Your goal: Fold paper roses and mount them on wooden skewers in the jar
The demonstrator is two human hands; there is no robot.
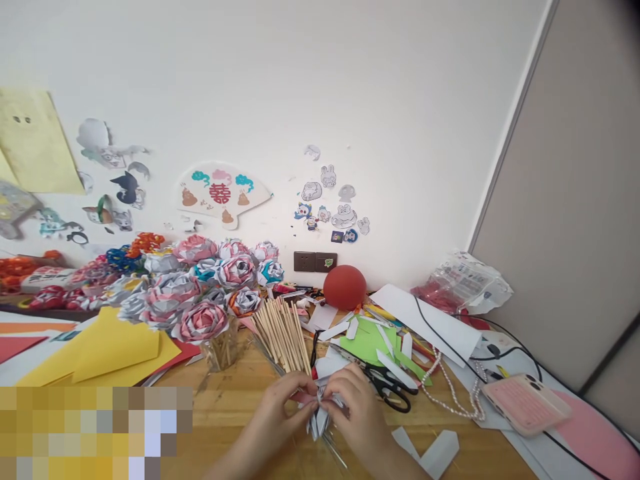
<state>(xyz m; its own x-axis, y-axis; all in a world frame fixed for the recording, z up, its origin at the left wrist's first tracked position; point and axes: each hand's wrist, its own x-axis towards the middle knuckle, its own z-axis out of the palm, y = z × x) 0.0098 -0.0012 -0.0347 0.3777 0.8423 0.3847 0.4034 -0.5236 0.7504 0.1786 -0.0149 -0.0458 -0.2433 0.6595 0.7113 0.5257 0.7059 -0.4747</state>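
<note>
1. Near the front of the wooden table (pixel 225 400), held between both hands, is a grey-white folded paper piece (pixel 318 425), partly hidden by the fingers.
2. Handling, as judged: very light, springy at the folds, easily creased or torn. Best hold: a light pinch at the gathered middle, outer folds left free.
3. Left hand (pixel 287 403): thumb and fingertips pinch the piece from the left, fingers curled.
4. Right hand (pixel 354 405): thumb and fingertips pinch from the right; the hands nearly meet. Both forearms angle inward.
5. Just beyond: wooden sticks (pixel 284 333); black-handled scissors (pixel 395 387) beside the right hand.
6. Farther left: paper flowers (pixel 204 321). By the wall: a red round object (pixel 345 288).
</note>
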